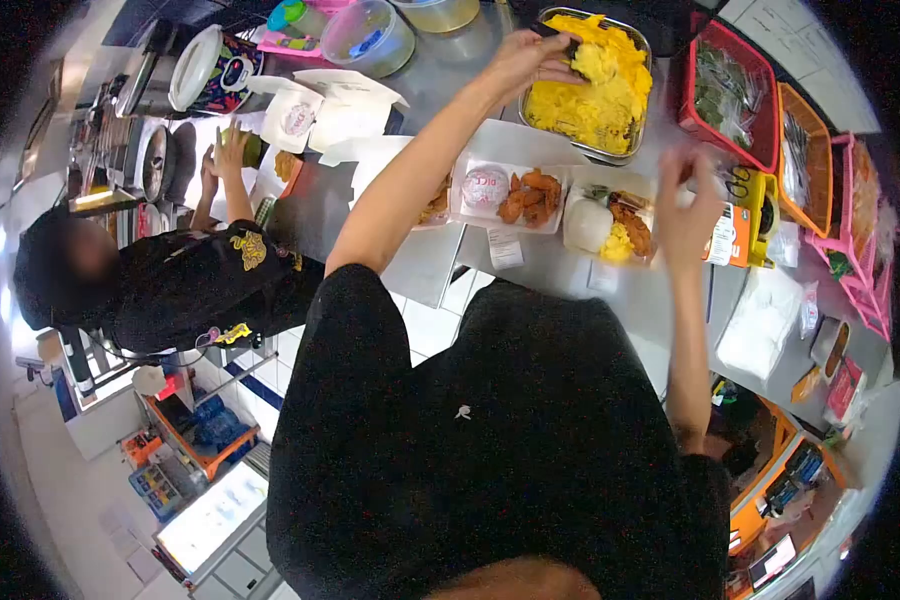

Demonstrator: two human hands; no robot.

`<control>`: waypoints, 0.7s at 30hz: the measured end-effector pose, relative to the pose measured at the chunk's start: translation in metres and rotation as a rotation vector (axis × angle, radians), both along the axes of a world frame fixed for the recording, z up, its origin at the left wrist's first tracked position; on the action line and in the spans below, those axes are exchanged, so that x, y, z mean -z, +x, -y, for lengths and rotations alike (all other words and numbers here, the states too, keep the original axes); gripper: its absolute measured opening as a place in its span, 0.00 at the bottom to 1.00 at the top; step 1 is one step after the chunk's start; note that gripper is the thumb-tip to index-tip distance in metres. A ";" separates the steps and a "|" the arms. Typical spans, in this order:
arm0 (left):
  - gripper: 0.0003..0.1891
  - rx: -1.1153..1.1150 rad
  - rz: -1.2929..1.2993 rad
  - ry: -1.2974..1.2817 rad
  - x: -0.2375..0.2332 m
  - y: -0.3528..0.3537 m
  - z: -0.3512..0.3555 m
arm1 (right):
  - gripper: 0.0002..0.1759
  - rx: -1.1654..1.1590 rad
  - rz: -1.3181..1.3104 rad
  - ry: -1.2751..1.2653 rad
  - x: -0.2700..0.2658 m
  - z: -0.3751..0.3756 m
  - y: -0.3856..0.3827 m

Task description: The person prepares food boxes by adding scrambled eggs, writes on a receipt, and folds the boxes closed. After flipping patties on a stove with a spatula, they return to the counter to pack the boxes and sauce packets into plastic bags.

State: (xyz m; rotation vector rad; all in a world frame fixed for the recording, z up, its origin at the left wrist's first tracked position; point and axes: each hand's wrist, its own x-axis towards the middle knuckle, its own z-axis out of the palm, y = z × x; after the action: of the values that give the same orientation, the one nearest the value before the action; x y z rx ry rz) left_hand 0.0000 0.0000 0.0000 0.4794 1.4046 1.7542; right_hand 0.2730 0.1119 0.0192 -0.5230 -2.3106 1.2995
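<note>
Lengthwise, egg tray (602,153) points away, left hand (530,58) over it.

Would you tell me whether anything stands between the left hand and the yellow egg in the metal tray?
Nothing visible does: the left hand touches the yellow egg at a corner of the metal tray. The right hand is apart, beside the open meal box.

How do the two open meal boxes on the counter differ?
The chicken box holds a wrapped round pack and orange fried pieces; the egg box holds bare white rice, yellow egg and brown meat. The egg box lies nearer the right hand than the chicken box. Both are white, open, side by side.
</note>
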 end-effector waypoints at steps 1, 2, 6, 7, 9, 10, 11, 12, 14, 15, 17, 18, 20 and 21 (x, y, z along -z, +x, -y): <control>0.20 -0.086 0.037 0.087 -0.006 0.008 0.004 | 0.03 -0.007 0.014 0.007 -0.002 -0.003 0.003; 0.18 -0.173 0.072 0.175 -0.012 0.016 0.008 | 0.03 -0.234 0.037 0.065 0.002 0.018 0.028; 0.22 -0.303 -0.033 0.208 -0.040 0.038 0.070 | 0.13 -0.792 0.136 0.195 0.087 0.082 0.039; 0.22 -0.305 -0.032 0.210 -0.038 0.047 0.081 | 0.17 -0.825 0.153 0.338 0.111 0.090 0.042; 0.22 -0.465 0.085 0.207 -0.033 0.069 0.099 | 0.21 -0.864 0.170 0.483 0.139 0.098 0.045; 0.22 -0.471 0.086 0.211 -0.032 0.082 0.108 | 0.24 -0.924 0.231 0.502 0.146 0.097 0.044; 0.22 -0.543 0.137 0.187 -0.031 0.095 0.115 | 0.26 -0.984 0.294 0.521 0.152 0.096 0.045; 0.22 -0.613 0.189 0.163 -0.029 0.109 0.121 | 0.26 -0.987 0.295 0.524 0.151 0.095 0.045; 0.21 -0.682 0.217 0.175 -0.020 0.134 0.131 | 0.28 -0.996 0.333 0.598 0.145 0.097 0.044; 0.21 -0.746 0.247 0.183 -0.015 0.147 0.135 | 0.28 -0.993 0.335 0.599 0.143 0.097 0.047; 0.20 -0.804 0.304 0.175 -0.006 0.173 0.141 | 0.30 -0.976 0.386 0.640 0.139 0.097 0.051; 0.19 -0.868 0.361 0.165 0.002 0.181 0.143 | 0.30 -0.968 0.385 0.643 0.138 0.097 0.053; 0.19 -0.870 0.252 0.077 0.033 0.195 0.150 | 0.32 -0.935 0.410 0.621 0.136 0.099 0.056; 0.19 -0.878 0.144 -0.013 0.047 0.200 0.151 | 0.32 -0.929 0.408 0.624 0.136 0.099 0.056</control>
State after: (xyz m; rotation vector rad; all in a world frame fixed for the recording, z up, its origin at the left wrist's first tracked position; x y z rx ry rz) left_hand 0.1997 -0.1513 -0.0466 -0.3399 1.6416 2.3821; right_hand 0.3288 0.0128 -0.1170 0.6259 -3.2708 0.6947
